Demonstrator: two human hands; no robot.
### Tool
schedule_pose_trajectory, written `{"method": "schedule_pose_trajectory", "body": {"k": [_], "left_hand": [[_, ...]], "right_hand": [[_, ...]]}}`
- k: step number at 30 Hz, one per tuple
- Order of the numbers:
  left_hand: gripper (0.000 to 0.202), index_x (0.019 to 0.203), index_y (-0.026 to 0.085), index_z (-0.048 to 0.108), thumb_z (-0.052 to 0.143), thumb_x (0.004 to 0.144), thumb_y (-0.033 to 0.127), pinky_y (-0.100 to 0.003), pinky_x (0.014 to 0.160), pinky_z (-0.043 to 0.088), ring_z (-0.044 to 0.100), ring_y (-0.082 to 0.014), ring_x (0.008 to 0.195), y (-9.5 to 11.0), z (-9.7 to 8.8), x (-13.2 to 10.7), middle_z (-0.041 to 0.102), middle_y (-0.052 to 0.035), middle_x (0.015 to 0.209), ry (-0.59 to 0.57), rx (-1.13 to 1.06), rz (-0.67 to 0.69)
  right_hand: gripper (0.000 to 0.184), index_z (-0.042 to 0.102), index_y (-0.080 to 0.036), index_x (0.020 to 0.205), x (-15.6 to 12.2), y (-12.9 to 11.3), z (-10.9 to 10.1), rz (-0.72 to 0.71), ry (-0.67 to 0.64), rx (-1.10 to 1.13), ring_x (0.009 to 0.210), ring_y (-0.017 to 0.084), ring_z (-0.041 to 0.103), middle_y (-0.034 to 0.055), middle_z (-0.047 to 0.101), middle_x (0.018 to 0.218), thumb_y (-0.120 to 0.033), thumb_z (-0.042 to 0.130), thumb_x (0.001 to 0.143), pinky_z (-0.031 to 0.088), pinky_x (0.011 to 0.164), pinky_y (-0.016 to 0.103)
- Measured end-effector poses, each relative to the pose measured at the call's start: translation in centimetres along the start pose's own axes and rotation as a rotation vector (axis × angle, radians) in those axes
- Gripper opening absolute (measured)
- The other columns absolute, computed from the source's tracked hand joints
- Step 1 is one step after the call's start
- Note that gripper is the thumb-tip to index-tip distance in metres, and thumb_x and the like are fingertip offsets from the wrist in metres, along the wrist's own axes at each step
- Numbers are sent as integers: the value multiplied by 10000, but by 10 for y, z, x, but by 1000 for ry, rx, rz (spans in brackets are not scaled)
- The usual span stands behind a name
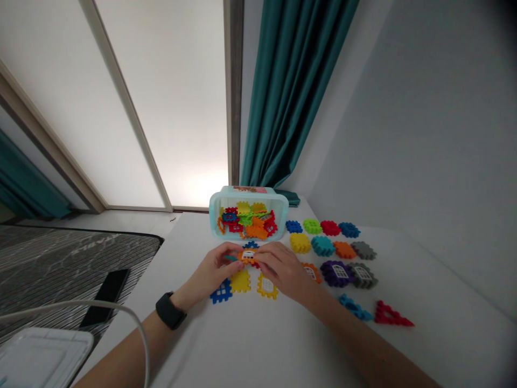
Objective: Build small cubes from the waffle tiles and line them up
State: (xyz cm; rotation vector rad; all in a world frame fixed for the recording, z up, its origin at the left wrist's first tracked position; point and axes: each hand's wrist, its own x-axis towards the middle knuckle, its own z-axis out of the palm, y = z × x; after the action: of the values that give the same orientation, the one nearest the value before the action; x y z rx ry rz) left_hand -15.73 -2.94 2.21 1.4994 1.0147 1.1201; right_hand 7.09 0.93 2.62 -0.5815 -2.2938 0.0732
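My left hand and my right hand meet at the middle of the table, both closed on an orange building tile with a white window insert. Just below it lie a yellow tile, a blue lattice tile and a yellow tile with a white window. A dark blue tile shows behind the held tile, and bits of teal and red show between my fingers, partly hidden. Whether the held tile is joined to those pieces I cannot tell.
A pale blue tub on its side holds mixed tiles. Sorted stacks, such as the purple tiles, stand in rows to the right, near a red triangle piece. A white cable, a white lid and a black phone-like slab are at left.
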Motion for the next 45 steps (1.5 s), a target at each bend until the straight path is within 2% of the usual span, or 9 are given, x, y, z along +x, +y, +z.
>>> {"method": "schedule_pose_trajectory", "body": {"k": [3,6,8,16,23,29,38,45], "left_hand": [[297,1079,219,657,724,871,420,-427,998,486,620,-245,1085,2,-1,-1,680,-87,1132,105,286,225],[216,1050,227,649,682,911,389,-439,1004,486,613,-245,1099,5,-2,-4,670,-94,1148,133,434,377],[190,1046,226,647,667,926,372,-430,982,500,617,-242,1093,5,-3,-5,665,-101,1163,128,485,435],[172,1050,226,645,661,938,356,-443,968,506,625,-247,1093,0,1,-7,677,-109,1186,116,636,541],[166,1044,235,644,683,923,343,-425,932,496,640,-245,1058,-3,9,-4,706,-92,1150,122,717,573],[166,1037,240,635,694,911,332,-409,913,483,643,-240,1052,3,27,3,714,-69,1130,88,723,548],[199,964,230,622,771,847,291,-386,906,456,632,-235,1033,7,72,37,709,-38,1084,-5,727,470],[234,985,229,634,800,825,269,-390,916,430,609,-246,1056,-3,109,65,704,-24,1078,-128,765,438]], "right_hand": [[153,620,-238,1080,0,3,1,-15,-9,-7,1046,240,641,100,667,1118,-183,513,986,557,908,428],[262,570,-233,1200,0,5,1,21,-44,24,1167,276,606,129,619,1259,-270,617,945,542,979,482],[338,552,-230,1234,1,4,-1,47,-67,45,1224,291,581,141,591,1318,-317,658,926,526,1014,498],[261,570,-221,1189,2,1,-6,52,-102,36,1216,287,581,132,624,1265,-291,638,946,499,1037,521],[260,584,-212,1189,-2,0,-17,69,-173,10,1233,291,556,128,628,1265,-254,635,937,487,1045,524],[284,583,-214,1217,-13,6,-37,93,-201,0,1247,281,548,130,623,1293,-271,637,944,465,1065,510],[328,598,-215,1178,-43,30,-69,162,-138,-70,1235,287,558,120,654,1222,-164,614,854,438,1071,514],[332,632,-229,1165,-67,48,-102,296,-271,-132,1255,282,550,95,680,1215,-152,635,842,386,1110,521]]}}
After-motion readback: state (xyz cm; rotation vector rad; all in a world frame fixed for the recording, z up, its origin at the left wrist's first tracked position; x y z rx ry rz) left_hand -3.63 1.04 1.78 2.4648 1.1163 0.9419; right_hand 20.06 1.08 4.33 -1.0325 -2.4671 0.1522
